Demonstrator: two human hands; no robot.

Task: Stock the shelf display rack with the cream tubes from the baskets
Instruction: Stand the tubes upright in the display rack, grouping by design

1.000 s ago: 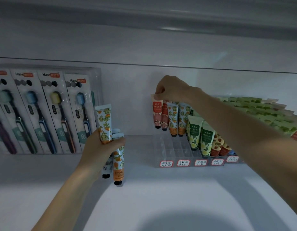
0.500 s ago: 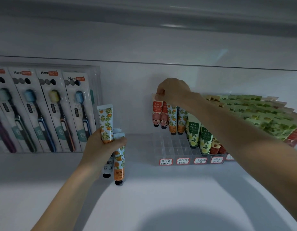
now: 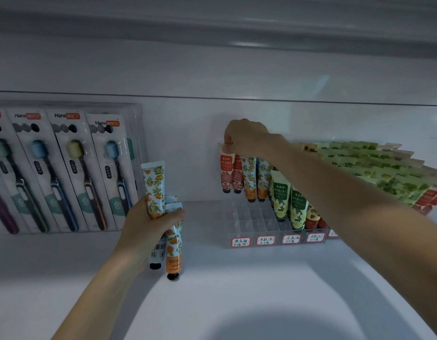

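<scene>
My left hand (image 3: 148,224) grips a bunch of three orange-patterned cream tubes (image 3: 174,244), one sticking up and two hanging down with black caps, in front of the shelf. My right hand (image 3: 246,137) reaches to the back left corner of the clear display rack (image 3: 246,219) and pinches the top edge of a pink-red cream tube (image 3: 226,173) standing in the rear row. Beside that tube stand another pink-red tube, two orange-patterned tubes (image 3: 255,179) and green tubes (image 3: 288,204). The rack's front left cells hold nothing.
Packaged toothbrushes (image 3: 65,168) lean against the back wall at the left. Rows of green and red tubes (image 3: 374,168) fill the rack to the right, behind my forearm. Handwritten red-bordered labels (image 3: 266,240) line the rack's front. The white shelf surface (image 3: 224,290) lies below.
My right hand has lowered the pink-red tube a little toward the rack's back corner. My left hand has kept its bunch of tubes nearly still.
</scene>
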